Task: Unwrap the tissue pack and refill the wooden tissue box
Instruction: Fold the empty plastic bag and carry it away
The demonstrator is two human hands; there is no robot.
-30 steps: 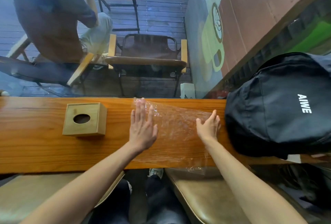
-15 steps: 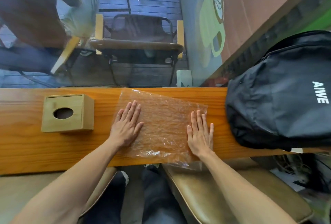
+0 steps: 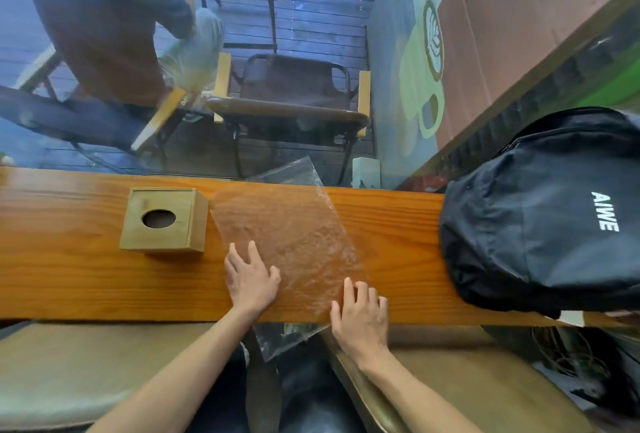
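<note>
1. A clear plastic wrapper (image 3: pixel 291 242) lies flattened on the wooden counter (image 3: pixel 69 280), turned at a slant, its far corner sticking past the back edge and its near end hanging off the front edge
2. The left hand (image 3: pixel 250 280) rests palm down on the wrapper's near left part, fingers spread and flat, gripping nothing
3. The right hand (image 3: pixel 360 315) lies palm down at the wrapper's near right corner by the counter's front edge, fingers also flat and unclenched
4. The wooden tissue box (image 3: pixel 162 219) stands just left of the wrapper, its round hole facing up; the wrapper's left corner looks to reach its side
5. A black backpack (image 3: pixel 540 218) sits on the counter's right end, well apart from the wrapper
</note>
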